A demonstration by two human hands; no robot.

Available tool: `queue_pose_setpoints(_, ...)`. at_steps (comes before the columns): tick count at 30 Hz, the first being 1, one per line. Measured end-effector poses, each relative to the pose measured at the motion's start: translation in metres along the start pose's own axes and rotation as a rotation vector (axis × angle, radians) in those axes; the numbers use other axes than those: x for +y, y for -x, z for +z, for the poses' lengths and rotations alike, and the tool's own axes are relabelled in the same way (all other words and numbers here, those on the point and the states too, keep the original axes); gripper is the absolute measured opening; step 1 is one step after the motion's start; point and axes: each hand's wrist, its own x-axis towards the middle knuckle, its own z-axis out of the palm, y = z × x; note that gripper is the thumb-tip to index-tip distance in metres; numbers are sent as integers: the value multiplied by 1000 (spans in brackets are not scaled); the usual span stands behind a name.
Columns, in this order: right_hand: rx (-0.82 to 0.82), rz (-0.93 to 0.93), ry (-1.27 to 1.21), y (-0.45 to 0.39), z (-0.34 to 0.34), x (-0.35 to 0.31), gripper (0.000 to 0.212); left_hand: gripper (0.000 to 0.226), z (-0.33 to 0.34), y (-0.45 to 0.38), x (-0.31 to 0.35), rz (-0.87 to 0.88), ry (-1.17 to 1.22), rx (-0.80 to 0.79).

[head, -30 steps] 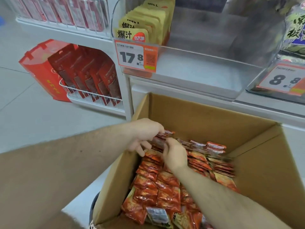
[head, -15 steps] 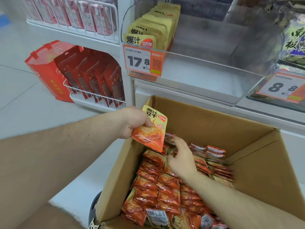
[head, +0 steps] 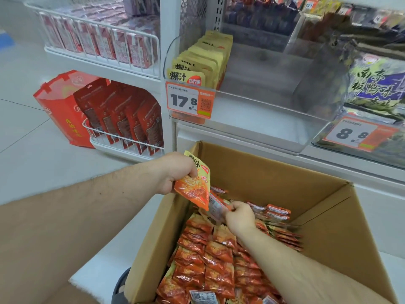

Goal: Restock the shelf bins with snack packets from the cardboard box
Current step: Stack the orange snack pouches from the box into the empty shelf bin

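Red bag: one tall red bag (head: 63, 108) stands on the floor, well up and to the left of your left hand.
Wire baskets: two, one (head: 98, 36) above the other (head: 122, 137), both left of your hands and holding red packs; I count about five upright in the lower one, and the upper row is too blurred to count.
Left hand: your left hand (head: 175, 172) is curled round one orange and yellow packet (head: 194, 185), thumb pinching its front, held above the near left corner of the box.
Price tags: two, one reading 17.8 (head: 189, 102) straight above your left hand, one reading 8.8 (head: 355, 133) far up to the right of your right hand.
Shelf bin: one clear bin (head: 263, 119) above both hands, with a row of yellow packets (head: 197, 62) at its left end.
Right hand: your right hand (head: 240, 216) is down inside the box, fingers closed on one packet (head: 215, 208) just below the one in your left hand.
Box: one open cardboard box (head: 274, 172) under both hands, packed with orange packets (head: 208, 260) in rows, too many to count.
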Motion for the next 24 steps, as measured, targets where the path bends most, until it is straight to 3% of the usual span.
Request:
queue_pose_setpoints(5, 275, -299, 19, 56, -98, -34, 27, 10, 4, 17, 3, -12, 121, -26)
queue_pose_setpoints(9, 317, -669, -12, 105, -137, -45, 38, 6, 21, 36, 11, -36, 196, -117)
queue_pose_setpoints(14, 341, -976, 173, 119, -137, -39, 35, 62, 47, 65, 32, 6, 392, -484)
queue_pose_setpoints(16, 347, -1014, 209, 118, -140, -41, 30, 40, 53, 75, 35, 101, 328, -467)
queue_pose_setpoints(18, 350, -1068, 203, 122, -144, -44, 10, 16, 58, 78, 35, 240, 298, -373)
queue_pose_setpoints(20, 397, -1050, 175, 129, -152, -50, 12, 23, 61, 77, 36, 307, 303, -324)
queue_pose_setpoints(21, 419, -954, 122, 132, -158, -56, 17, 26, 62, 77, 37, 337, 304, -326)
queue_pose_setpoints(23, 341, -606, -60, 136, -172, -76, 32, 31, 63, 79, 40, 398, 288, -372)
queue_pose_setpoints(24, 201, -415, -187, 136, -179, -86, 40, 33, 64, 82, 41, 421, 278, -405)
